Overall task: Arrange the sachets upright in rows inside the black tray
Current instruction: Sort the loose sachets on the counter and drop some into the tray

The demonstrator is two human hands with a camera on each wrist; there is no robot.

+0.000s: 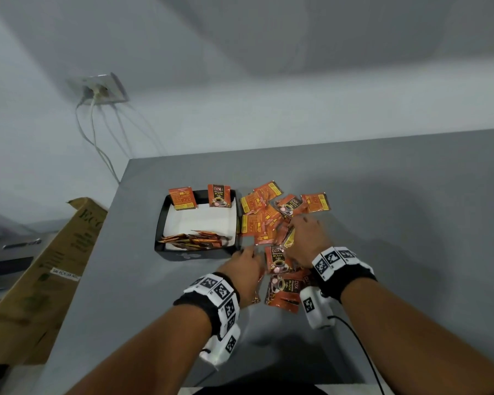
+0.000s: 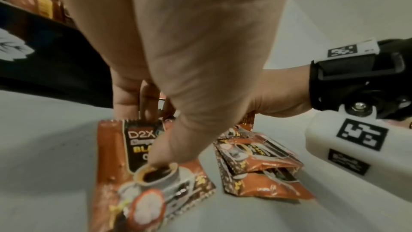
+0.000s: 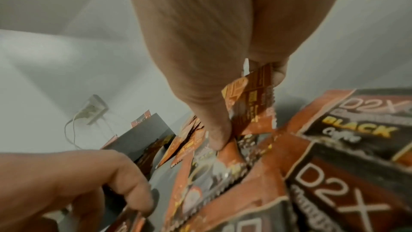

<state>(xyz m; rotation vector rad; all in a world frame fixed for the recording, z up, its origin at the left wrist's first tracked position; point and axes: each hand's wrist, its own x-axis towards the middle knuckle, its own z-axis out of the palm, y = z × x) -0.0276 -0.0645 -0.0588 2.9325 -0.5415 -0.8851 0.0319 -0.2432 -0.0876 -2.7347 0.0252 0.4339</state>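
Observation:
The black tray [image 1: 166,220] with a white floor sits on the grey table [image 1: 411,212]. Two orange sachets [image 1: 182,198] stand against its far wall, and several more [image 1: 194,240] line its near wall. A loose pile of sachets [image 1: 257,212] lies right of the tray. My left hand [image 1: 250,253] is by the tray's near right corner. Its thumb [image 2: 165,151] presses the face of a flat sachet [image 2: 111,156] and its fingers curl over that sachet's top edge. My right hand [image 3: 247,110] pinches one sachet [image 3: 254,98] raised out of the pile.
A long cardboard box [image 1: 49,266] leans along the table's left edge. A wall socket [image 1: 100,89] with hanging cables is behind it. More sachets [image 1: 283,292] lie between my wrists. The table's right half and near edge are bare grey surface.

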